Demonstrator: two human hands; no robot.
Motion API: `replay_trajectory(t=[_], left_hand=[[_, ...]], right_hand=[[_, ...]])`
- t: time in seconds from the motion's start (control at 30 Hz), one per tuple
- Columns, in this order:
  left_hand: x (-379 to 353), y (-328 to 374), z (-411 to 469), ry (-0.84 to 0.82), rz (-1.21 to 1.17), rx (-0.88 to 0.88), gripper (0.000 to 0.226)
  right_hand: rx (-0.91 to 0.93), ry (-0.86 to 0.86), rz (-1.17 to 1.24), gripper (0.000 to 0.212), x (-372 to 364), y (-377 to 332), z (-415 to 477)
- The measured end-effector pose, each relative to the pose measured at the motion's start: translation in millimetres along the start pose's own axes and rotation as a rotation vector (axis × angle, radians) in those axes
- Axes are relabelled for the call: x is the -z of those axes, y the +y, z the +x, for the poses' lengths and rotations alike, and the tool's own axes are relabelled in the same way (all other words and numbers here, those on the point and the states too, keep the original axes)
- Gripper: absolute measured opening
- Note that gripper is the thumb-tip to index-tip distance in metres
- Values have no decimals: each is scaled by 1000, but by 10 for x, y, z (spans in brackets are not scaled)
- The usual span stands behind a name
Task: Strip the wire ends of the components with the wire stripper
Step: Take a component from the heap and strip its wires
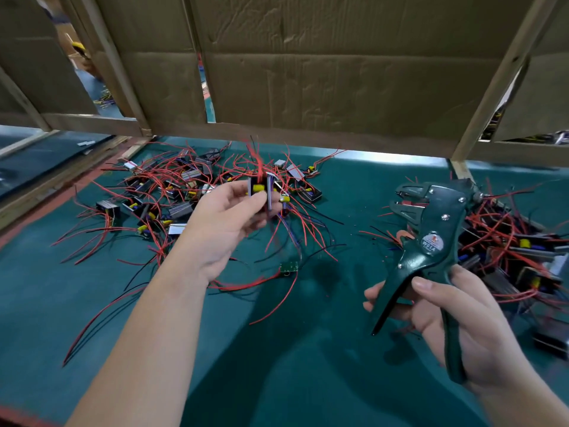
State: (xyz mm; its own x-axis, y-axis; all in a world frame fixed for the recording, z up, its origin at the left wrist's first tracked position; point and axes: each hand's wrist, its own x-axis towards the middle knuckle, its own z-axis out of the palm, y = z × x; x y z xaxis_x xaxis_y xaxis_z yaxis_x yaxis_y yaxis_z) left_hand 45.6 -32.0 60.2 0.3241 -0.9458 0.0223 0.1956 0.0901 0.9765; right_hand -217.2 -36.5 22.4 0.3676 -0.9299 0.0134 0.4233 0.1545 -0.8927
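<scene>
My left hand (228,217) pinches a component (261,192) at 12 o'clock, its red wires (257,155) splaying upward. My right hand (455,322) grips the wire stripper (431,241) at 3 o'clock, well apart. With ends so tangled, I risk clamping two wires or nicking copper.

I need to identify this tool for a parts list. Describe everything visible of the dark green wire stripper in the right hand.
The dark green pistol-shaped wire stripper looks like painted metal, with silver rivets and a round label on its side. Its toothed jaws point left and appear parted, no wire between them. Two long handles splay downward. It is held upright above the teal mat. Only the right hand touches it: thumb over the rear handle, fingertips behind the front one.
</scene>
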Motion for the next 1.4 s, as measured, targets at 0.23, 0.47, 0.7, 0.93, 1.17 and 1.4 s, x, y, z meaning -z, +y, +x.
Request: replay_trajectory(t=[0.23,0.47,0.7,0.93,1.17,1.4], left_hand=[[-239,84,-21,-164,-68,-83,23],[-539,-213,74,-47,-205,66,17],[-650,-587,-75,-83,-325,265,14],[-642,-654,-115,38,207,213,29],[-520,-629,-135,268,654,-83,51],[-703,-606,-199,294,120,-169,54]], right_hand=[[-6,7,29,50,-26,-16,-17],[-36,-8,137,57,-97,-78,-20],[-180,-217,296,82,-87,-137,-21],[-170,-168,302,81,-105,-87,-14],[-98,-17,282,70,-57,-83,35],[-78,-11,232,69,-48,-41,60]])
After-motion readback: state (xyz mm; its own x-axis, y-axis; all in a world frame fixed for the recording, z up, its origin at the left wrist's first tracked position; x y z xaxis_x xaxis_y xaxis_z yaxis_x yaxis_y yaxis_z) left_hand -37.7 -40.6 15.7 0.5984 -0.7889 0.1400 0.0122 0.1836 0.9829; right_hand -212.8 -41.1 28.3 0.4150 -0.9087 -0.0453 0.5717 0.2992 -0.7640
